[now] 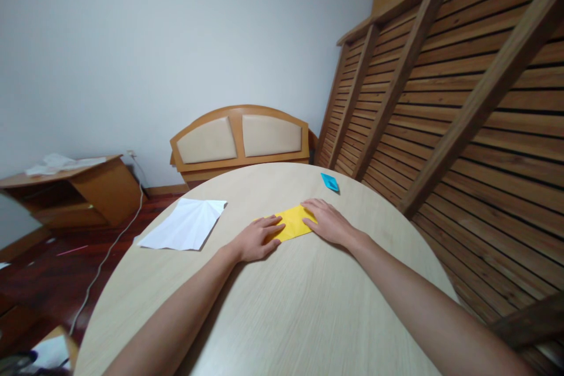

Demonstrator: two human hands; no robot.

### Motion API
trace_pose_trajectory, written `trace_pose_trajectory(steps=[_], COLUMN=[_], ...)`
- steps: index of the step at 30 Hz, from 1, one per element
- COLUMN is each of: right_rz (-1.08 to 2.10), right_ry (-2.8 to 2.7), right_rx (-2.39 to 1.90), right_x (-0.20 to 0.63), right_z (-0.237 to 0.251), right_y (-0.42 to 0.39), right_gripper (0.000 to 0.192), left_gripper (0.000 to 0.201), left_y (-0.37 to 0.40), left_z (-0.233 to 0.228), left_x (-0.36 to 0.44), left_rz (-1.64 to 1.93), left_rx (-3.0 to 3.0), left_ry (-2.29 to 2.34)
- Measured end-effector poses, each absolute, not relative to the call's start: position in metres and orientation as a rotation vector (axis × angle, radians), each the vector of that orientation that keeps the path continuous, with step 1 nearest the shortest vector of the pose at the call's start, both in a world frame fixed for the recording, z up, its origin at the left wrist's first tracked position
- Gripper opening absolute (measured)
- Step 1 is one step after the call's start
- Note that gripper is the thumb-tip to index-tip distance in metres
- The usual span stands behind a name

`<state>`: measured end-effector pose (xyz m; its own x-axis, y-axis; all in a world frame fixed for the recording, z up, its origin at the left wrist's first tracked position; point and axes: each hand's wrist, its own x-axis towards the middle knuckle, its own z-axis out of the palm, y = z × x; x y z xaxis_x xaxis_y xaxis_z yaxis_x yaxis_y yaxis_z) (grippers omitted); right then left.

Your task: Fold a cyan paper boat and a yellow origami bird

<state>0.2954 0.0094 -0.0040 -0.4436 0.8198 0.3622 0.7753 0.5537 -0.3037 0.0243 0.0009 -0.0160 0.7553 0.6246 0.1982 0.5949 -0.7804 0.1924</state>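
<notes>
A folded sheet of yellow paper (292, 222) lies flat on the round, pale wooden table (282, 305). My left hand (259, 238) rests on its left end, fingers stretched out and slightly spread. On the right end lies my right hand (328, 222), its fingers extended over the paper's edge and corner. Both hands press from above and partly hide the paper's ends. Beyond my right hand sits a small blue folded paper piece (330, 182). To the left of my left hand is a white sheet (185, 224) with fan-like creases.
Behind the table stands a wooden headboard (240, 141) with two cream panels. A large slatted wooden frame (440, 94) leans along the right side. At left, a low wooden desk (94, 188) bears crumpled white material (57, 163). A pale cable (110, 249) runs down to the dark floor.
</notes>
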Motion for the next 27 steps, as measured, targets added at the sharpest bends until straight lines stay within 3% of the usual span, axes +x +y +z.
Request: trace_pose_trajectory(steps=[7, 13, 21, 27], right_rz=[0.452, 0.469, 0.394, 0.182], right_ry=[-2.583, -2.590, -2.520, -2.463], right_rx=[-1.163, -1.381, -1.594, -1.542], right_x=[0.262, 0.270, 0.292, 0.287], right_z=[-0.021, -0.017, -0.022, -0.018], right_y=[-0.006, 0.000, 0.015, 0.011], right_gripper=[0.066, 0.080, 0.078, 0.063], left_gripper=[0.047, 0.052, 0.064, 0.064], left_y=[0.000, 0.001, 0.003, 0.002], left_z=[-0.014, -0.016, -0.020, -0.021], left_x=[0.026, 0.028, 0.026, 0.026], left_rz=[0.310, 0.224, 0.184, 0.204], left_rx=[2.810, 2.760, 2.668, 2.685], left_ry=[0.916, 1.095, 1.280, 1.293])
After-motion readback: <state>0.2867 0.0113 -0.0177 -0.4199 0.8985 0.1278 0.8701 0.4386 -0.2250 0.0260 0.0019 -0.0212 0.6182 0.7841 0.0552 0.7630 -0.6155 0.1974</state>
